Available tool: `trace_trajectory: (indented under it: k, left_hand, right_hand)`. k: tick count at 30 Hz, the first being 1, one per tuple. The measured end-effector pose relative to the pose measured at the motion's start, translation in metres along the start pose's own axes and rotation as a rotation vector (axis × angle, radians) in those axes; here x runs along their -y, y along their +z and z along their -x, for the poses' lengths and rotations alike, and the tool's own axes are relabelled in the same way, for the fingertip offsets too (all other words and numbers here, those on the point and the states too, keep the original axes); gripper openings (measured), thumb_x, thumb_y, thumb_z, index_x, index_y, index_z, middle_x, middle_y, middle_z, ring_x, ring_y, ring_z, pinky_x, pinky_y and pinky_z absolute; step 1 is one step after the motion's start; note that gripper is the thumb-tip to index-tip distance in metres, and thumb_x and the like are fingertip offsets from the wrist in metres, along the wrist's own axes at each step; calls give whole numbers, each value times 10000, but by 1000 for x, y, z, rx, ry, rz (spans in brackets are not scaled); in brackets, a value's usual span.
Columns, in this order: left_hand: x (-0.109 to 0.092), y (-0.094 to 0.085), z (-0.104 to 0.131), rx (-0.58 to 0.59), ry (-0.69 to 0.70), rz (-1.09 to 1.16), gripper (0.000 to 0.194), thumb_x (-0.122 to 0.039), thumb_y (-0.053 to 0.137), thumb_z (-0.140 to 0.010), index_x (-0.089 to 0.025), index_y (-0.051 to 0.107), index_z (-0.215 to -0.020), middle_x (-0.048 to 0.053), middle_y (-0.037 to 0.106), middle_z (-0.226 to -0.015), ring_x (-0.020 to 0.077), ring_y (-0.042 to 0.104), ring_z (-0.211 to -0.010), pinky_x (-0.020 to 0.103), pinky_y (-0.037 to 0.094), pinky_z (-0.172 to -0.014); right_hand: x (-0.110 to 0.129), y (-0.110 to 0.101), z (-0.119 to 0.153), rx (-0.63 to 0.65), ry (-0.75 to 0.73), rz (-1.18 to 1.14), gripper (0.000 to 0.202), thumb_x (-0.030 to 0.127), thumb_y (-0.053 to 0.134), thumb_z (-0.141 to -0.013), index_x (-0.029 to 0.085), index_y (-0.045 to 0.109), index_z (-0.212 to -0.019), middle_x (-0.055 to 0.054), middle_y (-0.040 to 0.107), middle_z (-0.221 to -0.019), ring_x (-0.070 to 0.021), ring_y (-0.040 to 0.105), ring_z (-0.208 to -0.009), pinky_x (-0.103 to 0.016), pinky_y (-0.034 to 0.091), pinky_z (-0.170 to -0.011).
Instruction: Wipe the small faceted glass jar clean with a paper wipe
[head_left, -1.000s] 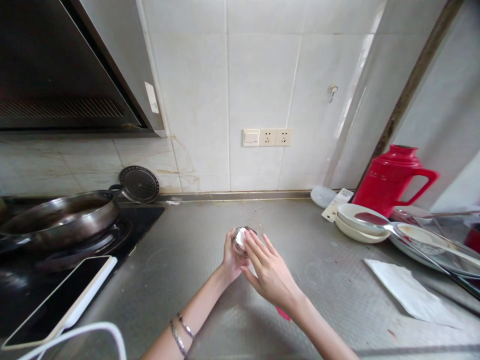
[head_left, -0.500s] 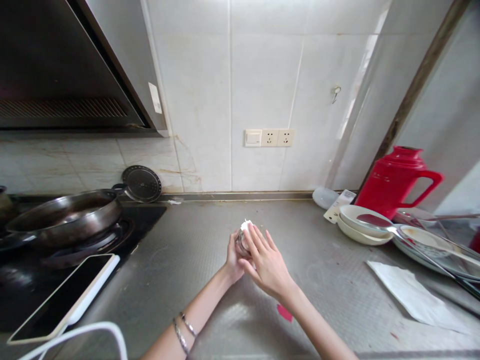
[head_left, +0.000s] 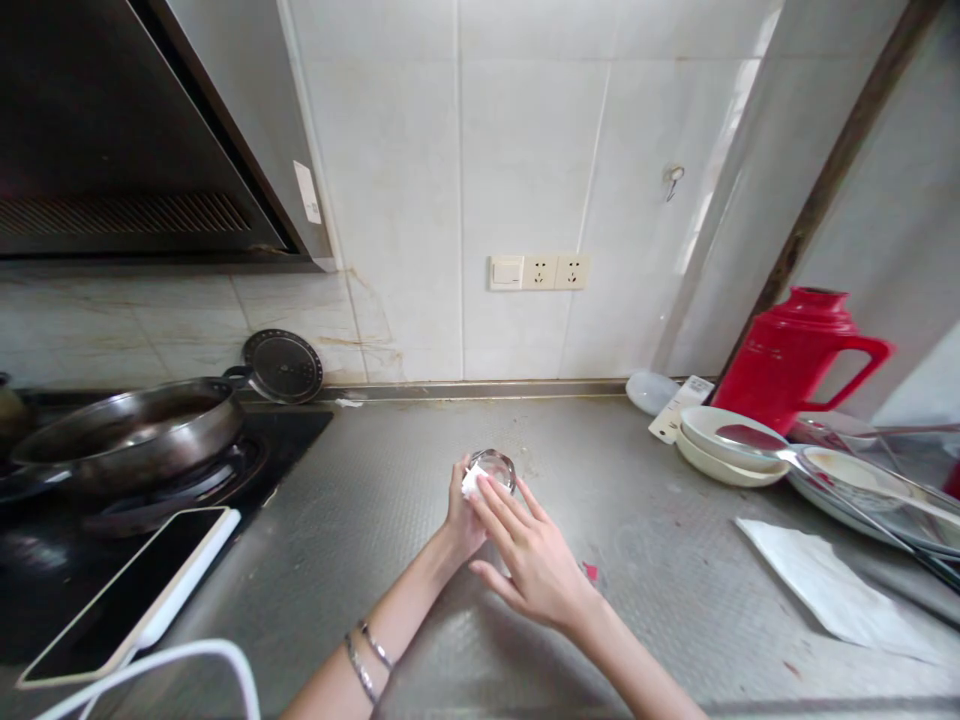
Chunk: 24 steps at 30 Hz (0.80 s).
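A small round glass dish point(head_left: 504, 462) is between my hands, its clear rim and open top facing up toward me. My left hand point(head_left: 463, 515) wraps around its left side, with most of the fingers hidden behind it. A folded white tissue point(head_left: 472, 481) lies against the near left part of the rim. My right hand point(head_left: 529, 555) holds the tissue there under long, nearly straight fingers, with the thumb toward my left wrist. The dish's lower part is covered by my hands.
On the left, a steel pan point(head_left: 142, 430) sits on the stove, with a phone point(head_left: 131, 595) and white cable point(head_left: 187, 650) nearer. At right are stacked bowls point(head_left: 720, 460), a red thermos point(head_left: 791, 360) and a white napkin point(head_left: 832, 590). A red scrap point(head_left: 590, 572) lies beside my right wrist.
The glass dish has tipped so its open rim shows. My right hand and the tissue have shifted left and lower along it. More of the red scrap is covered.
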<state>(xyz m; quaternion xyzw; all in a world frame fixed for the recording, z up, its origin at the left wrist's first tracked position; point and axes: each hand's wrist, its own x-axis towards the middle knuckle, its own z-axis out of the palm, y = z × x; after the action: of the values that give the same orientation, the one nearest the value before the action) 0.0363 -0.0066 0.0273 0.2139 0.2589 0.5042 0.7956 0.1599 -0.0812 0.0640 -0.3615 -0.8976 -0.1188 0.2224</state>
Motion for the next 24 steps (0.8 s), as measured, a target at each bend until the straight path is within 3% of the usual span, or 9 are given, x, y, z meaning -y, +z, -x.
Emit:
trace_trajectory:
  k: [11, 16, 21, 24]
  left_hand:
    - [-6, 7, 7, -65, -140, 47, 627, -689, 498, -736, -114, 675, -911, 44, 654, -613, 136, 541, -484, 229, 319, -463]
    - [-2, 8, 6, 22, -99, 78, 553, -632, 511, -772, -119, 685, -879, 37, 642, -592, 97, 464, -412, 210, 267, -416]
    - [-1, 10, 6, 118, -48, 64, 531, -580, 451, -830, -140, 675, -1027, 84, 706, -804, 177, 609, -648, 249, 407, -595]
    - [1, 7, 5, 163, -125, -86, 606, -647, 414, -812, -138, 685, -999, 55, 642, -614, 150, 501, -474, 258, 360, -521]
  right_hand:
    - [-8, 10, 14, -75, 83, 81, 727, 446, 393, -936, 104, 79, -1495, -145, 216, -1529, -291, 208, -1417, -547, 264, -1112]
    - [-12, 9, 8, -91, 165, 59, 714, 431, 389, -944, 123, 62, -1499, -142, 192, -1537, -282, 200, -1420, -528, 270, -1116]
    - [-20, 3, 0, -110, 187, -17, 688, 385, 410, -946, 176, 63, -1503, -114, 220, -1534, -260, 226, -1413, -510, 294, -1114]
    - [-23, -2, -6, -102, 174, -46, 675, 370, 417, -944, 186, 84, -1501, -103, 243, -1527, -246, 241, -1409, -500, 291, -1119]
